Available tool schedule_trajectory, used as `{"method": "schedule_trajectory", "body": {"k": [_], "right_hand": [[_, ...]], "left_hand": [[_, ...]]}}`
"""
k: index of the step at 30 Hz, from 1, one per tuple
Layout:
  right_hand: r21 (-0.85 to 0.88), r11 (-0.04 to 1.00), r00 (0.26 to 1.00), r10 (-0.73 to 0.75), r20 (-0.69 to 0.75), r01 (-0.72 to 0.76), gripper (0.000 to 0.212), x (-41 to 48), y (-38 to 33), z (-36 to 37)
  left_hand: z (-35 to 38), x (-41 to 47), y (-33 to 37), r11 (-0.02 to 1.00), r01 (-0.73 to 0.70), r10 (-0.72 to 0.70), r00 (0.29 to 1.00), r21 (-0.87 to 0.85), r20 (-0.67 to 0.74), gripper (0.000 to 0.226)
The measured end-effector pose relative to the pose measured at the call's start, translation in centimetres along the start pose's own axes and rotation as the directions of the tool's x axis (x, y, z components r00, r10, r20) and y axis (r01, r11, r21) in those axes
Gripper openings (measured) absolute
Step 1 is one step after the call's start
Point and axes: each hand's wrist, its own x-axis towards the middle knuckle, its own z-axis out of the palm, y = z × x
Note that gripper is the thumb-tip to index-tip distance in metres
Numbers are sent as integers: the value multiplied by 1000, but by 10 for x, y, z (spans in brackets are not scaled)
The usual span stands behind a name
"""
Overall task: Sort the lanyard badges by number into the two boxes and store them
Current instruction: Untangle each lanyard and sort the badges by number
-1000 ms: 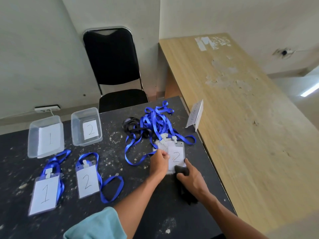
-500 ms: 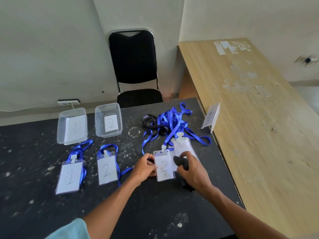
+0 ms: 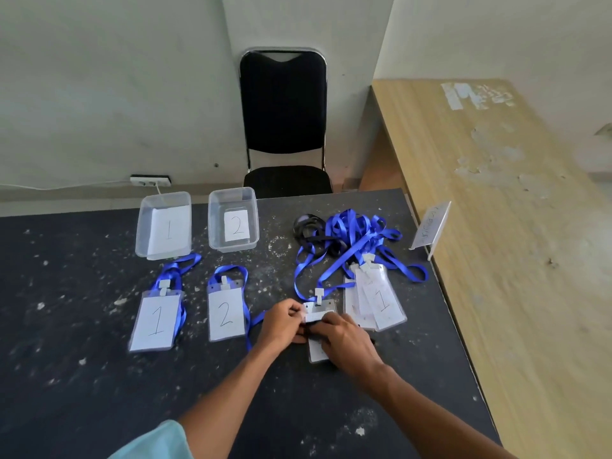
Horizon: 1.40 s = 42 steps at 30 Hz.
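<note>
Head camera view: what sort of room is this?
Probably a plain office or back room: a black padded metal-framed chair, a worn light wooden desk and a white power strip by the wall.

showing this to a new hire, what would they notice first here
Likely the hands at the near middle of the table: the left hand pinches a badge while the right hand covers it. Then the blue lanyard tangle at the back right, and clear box 1 and clear box 2 at the back left, with the 1 badge and the 2 badge laid before them.
</note>
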Motion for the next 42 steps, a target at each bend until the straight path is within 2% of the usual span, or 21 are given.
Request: {"method": "schedule_trajectory", "body": {"k": [3,5,7,13,16,20,21,24,27,29,31,33,35,39,42], "right_hand": [[40,999,1000,-16,6,16,34,-3,8,-10],[124,991,994,68,-90,-57,32,6,9,-16],[135,986,984,119,-130,-101,33,15,5,-17],[-24,997,998,-69,4,69,40,0,2,-2],[-13,990,986,-140,95,141,38,-13,12,-9],[70,993,993,101,-68,-96,34,-6,17,-17],[61,991,989,122,-78,-117,34,-4,13,-17],[-34,999,999,4,-41,-5,38,-11,2,-6],[-49,988,986,-144,88,148,39,-28,6,0],[-43,980,968,-183,171,193,38,-34,11,-7],[-7,993,984,-119,135,121,34,-30,16,-16],[13,1000,1000,12,-1,-12,33,-22,18,-21],[14,999,997,51,-62,-50,34,-16,11,-18],[-76,984,986,-160,50,164,39,-27,-3,7],[-60,975,970,-203,136,213,36,-38,3,3]], "left_hand": [[0,1,2,1000,-8,7,1000,30,10,9],[0,2,3,999,-19,19,1000,36,16,5],[-1,4,5,999,-30,30,999,28,19,6],[-4,9,12,995,-14,16,1000,100,-19,15],[-2,11,14,998,26,-25,1000,63,-16,19],[-5,15,14,996,35,-33,999,82,-17,15],[-6,15,15,995,29,-27,999,92,-24,14],[-5,18,15,995,33,-28,998,94,-48,15],[-5,18,14,996,42,-38,998,82,-51,16],[-6,18,14,996,40,-37,998,82,-48,17],[-5,19,15,995,34,-31,999,92,-41,18],[-4,20,14,994,26,-22,999,103,-37,18],[-4,21,14,994,19,-15,999,108,-37,18],[-4,21,12,996,25,-23,999,87,-34,20],[-5,22,12,996,42,-40,999,79,-26,20]]}}
